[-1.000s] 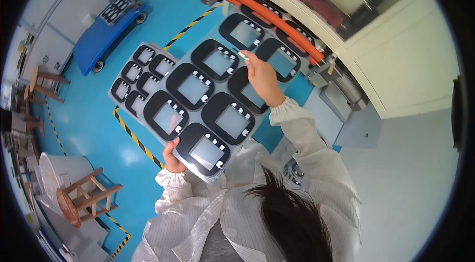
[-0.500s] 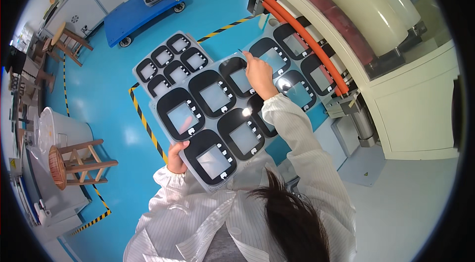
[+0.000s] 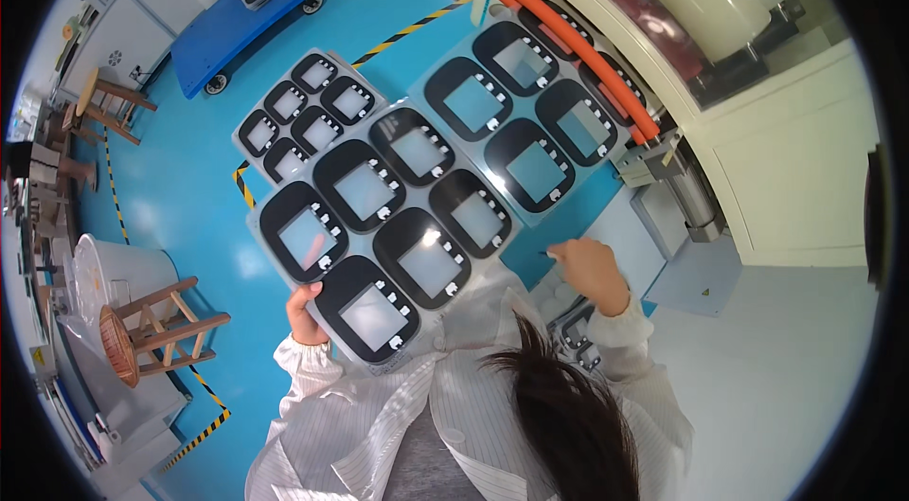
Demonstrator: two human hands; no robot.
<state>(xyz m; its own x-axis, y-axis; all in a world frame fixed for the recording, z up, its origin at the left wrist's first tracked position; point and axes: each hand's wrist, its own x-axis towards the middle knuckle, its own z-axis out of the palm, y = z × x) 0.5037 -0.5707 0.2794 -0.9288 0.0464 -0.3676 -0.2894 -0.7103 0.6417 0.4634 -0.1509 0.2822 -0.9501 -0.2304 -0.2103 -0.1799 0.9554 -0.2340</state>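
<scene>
My left hand (image 3: 307, 313) is closed on the near left edge of a clear plastic sheet (image 3: 365, 234), thumb on top. The sheet is printed with several black rounded frames around pale windows. It lies tilted in front of me. Beyond it, a similar printed sheet (image 3: 476, 145) reaches under the machine's orange rollers, and an edge line shows between the two. My right hand (image 3: 589, 272) is off the sheets, to the right of the near one. Its fingers pinch a thin, dark-tipped tool (image 3: 546, 255), mostly hidden in the grip.
A cream machine (image 3: 786, 160) with orange rollers (image 3: 568, 46) stands at the right. Sheets with smaller black frames (image 3: 303, 113) lie just beyond the near sheet. A blue cart (image 3: 222, 42), a wooden stool (image 3: 156, 326) and a white bin (image 3: 123, 259) stand at the left.
My right hand has moved from the line between the sheets down toward me and right, off the plastic. The near sheet has shifted slightly left in view; my left hand still holds it.
</scene>
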